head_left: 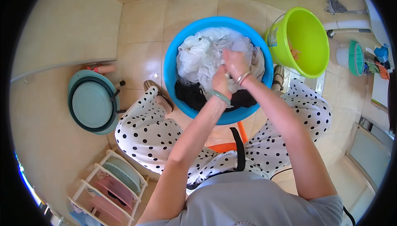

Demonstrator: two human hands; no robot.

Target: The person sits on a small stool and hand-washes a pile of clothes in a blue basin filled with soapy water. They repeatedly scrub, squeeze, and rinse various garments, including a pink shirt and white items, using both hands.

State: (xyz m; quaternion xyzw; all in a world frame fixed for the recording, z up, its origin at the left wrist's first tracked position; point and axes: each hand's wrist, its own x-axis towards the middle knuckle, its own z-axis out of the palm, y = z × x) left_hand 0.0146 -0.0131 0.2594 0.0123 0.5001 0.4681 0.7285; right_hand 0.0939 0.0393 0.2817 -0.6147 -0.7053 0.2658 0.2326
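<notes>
A round blue basin stands on the floor between my knees. White wet laundry fills most of it, and black cloth lies along its near side. My left hand, with a green bangle at its wrist, is closed on a bunch of the white cloth near the middle of the basin. Just beyond and to the right, my right hand, with a metal bracelet at its wrist, is closed on the same cloth. The two hands are close together. Some fingers are hidden or blurred.
At the right of the basin stands a lime-green bucket with something orange inside. Left on the floor is a pale teal basin. A white rack holds pink and green basins. An orange stool shows beneath me.
</notes>
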